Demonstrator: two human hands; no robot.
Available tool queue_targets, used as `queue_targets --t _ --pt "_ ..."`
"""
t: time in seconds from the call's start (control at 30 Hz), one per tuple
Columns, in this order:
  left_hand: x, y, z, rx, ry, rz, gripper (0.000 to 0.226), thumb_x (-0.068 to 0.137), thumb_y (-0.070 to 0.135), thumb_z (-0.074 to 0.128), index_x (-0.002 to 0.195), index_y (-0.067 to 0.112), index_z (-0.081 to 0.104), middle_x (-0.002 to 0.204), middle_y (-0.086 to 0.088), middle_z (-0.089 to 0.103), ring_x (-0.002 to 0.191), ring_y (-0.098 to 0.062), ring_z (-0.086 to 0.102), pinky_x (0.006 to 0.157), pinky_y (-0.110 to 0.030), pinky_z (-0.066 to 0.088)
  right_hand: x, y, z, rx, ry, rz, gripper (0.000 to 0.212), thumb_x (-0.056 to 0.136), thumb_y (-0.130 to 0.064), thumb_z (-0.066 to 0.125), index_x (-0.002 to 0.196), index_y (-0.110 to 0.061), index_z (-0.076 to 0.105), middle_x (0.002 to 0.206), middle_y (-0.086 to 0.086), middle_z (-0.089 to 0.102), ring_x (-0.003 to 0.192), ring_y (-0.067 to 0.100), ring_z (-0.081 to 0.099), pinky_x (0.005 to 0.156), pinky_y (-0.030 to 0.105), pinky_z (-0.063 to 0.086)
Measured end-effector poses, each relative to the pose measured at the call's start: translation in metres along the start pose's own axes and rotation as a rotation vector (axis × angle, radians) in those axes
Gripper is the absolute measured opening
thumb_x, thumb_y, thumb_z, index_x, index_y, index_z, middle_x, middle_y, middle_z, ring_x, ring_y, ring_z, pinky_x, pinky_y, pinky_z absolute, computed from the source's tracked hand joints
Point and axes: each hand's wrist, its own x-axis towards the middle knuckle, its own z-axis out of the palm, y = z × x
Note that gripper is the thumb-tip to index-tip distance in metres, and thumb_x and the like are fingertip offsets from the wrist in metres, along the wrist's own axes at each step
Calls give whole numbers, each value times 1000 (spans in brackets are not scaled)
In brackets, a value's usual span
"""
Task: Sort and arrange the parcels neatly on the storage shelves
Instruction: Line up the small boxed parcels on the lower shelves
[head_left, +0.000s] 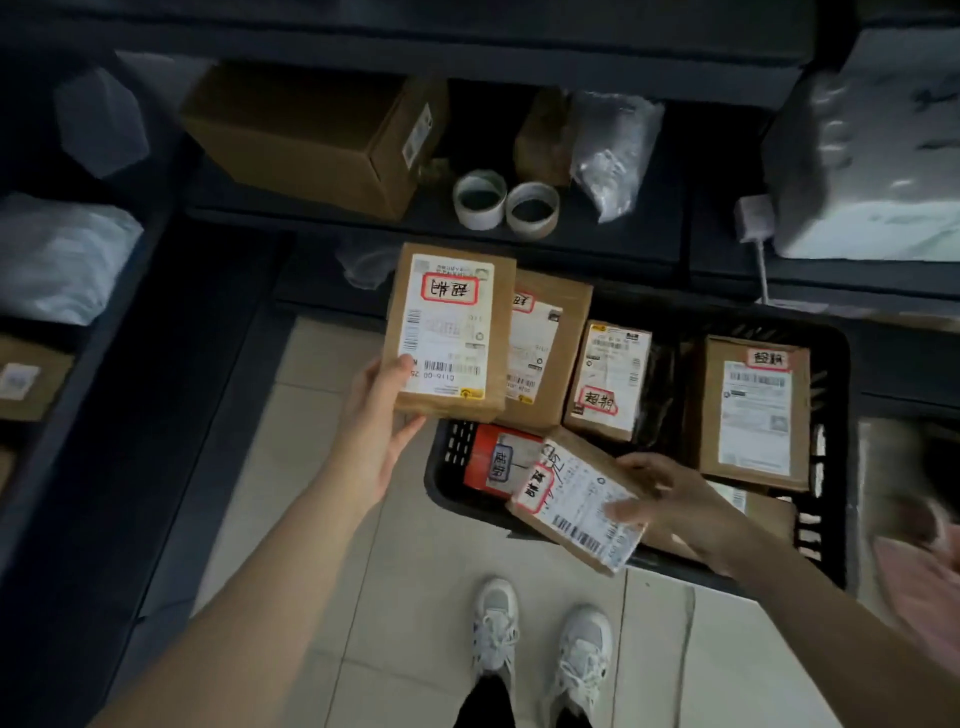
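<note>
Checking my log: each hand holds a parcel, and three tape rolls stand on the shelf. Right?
No: the head view shows two tape rolls on the shelf, not three. The left hand holds the upper parcel, the right hand the lower parcel.

A black crate (834, 519) sits on tiled floor (415, 597); the dark shelf (363, 222) carries a cardboard box (296, 135) and tape rolls (532, 209).

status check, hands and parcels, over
Left hand grips labelled parcel. Right hand holds tilted parcel over black crate. Tape rolls sit on shelf ahead.
</note>
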Motion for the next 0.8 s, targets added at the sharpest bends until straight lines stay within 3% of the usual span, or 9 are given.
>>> queue_targets --t 0.2,0.37,0.5,0.57,0.67,0.8 --pt "-3 -20 -11 -50 19 -15 37 93 29 54 126 14 47 111 -3 69 110 -17 62 105 -42 41 3 -10 -19 69 -138 11 77 45 -32 91 116 -16 63 103 6 73 101 22 67 98 40 47" --pt "-3 -23 -15 -78 33 -17 32 93 28 54 122 17 47 113 -3 68 112 -19 61 105 -43 41 -1 -16 -16 93 -144 27 60 60 -23 83 115 -11 63 102 7 73 98 21 68 86 31 49" --pt "0 -25 -15 -77 34 -15 31 93 28 54 122 18 48 113 -3 68 112 -19 61 105 -43 41 -9 -11 -15 87 -189 39 63 59 -27 85 116 -14 63 103 5 73 96 17 68 80 27 48" --pt "0 -25 -12 -68 39 -13 34 92 29 55 124 18 48 113 -3 68 111 -18 61 105 -43 42 -5 -8 -4 85 -114 43 64 60 -20 87 118 -13 62 102 4 73 93 16 69 76 26 51" --pt "2 -22 -7 -77 38 -7 31 92 30 55 121 20 51 113 -1 68 110 -17 62 103 -41 43 14 -11 20 122 59 75 76 61 -18 86 128 -9 51 108 3 66 95 18 66 85 33 52" --pt "5 -17 -2 -59 17 8 35 92 31 56 124 20 51 113 -1 69 110 -17 61 99 -39 46 39 -18 53 107 245 122 100 52 -27 93 135 -11 39 124 6 56 113 25 55 98 42 46"
